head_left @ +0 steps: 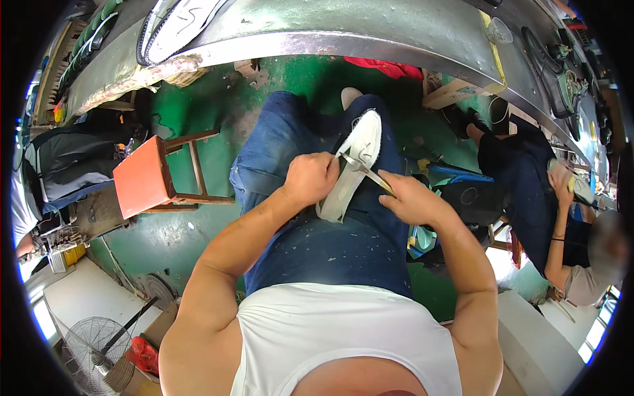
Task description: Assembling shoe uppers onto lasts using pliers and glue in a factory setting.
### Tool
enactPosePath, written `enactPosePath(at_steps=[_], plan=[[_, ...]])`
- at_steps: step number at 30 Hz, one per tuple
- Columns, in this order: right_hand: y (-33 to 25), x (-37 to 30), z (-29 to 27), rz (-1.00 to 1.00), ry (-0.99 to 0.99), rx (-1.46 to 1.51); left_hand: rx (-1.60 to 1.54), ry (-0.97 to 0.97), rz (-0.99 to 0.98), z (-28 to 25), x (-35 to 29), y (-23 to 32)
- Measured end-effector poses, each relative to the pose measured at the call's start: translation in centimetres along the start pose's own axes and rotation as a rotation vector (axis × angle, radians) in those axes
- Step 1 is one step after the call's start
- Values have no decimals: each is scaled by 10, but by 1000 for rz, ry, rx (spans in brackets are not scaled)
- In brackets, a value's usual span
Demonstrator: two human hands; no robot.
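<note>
A pale shoe upper on a last, its sole side up, lies along my lap with the toe pointing away. My left hand is closed at its left edge, thumb pressed against the side. In my right hand is a silvery metal tool that looks like pincers. Its broad head rests on the middle of the shoe; the shank runs back into my closed fingers. Whether the head bites the material cannot be made out. My fingertips on the left are partly hidden.
A metal-topped bench runs across ahead, with a white shoe on it. An orange-topped stool stands at left, a wire fan at lower left. A co-worker sits close on the right, holding a shoe.
</note>
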State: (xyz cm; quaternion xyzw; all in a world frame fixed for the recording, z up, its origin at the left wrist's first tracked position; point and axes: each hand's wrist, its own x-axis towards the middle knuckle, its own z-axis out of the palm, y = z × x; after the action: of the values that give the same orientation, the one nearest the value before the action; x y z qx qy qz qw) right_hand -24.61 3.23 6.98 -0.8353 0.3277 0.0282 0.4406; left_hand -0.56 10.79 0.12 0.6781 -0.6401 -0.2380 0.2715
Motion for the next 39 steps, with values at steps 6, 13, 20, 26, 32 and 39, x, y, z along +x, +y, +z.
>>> enactPosePath(at_steps=[6,13,20,26,32,39], plan=[[-33,42,-56,256,-535,-301,-424,61,-126,13,-9,-8],[16,26,13,160,-129,-91,-1401,-345,-522,26,-11,-34],[12,11,20,452,-181,443,-1048,-358,-378,39,6,-37],[13,22,-7,60,108,-446,-709,-220,-383,54,0,-32],[12,65,-57,550,-388,572,-488,-112,-258,60,-8,-24],[26,55,51,447,14,579,-535,-138,-224,39,0,-25]])
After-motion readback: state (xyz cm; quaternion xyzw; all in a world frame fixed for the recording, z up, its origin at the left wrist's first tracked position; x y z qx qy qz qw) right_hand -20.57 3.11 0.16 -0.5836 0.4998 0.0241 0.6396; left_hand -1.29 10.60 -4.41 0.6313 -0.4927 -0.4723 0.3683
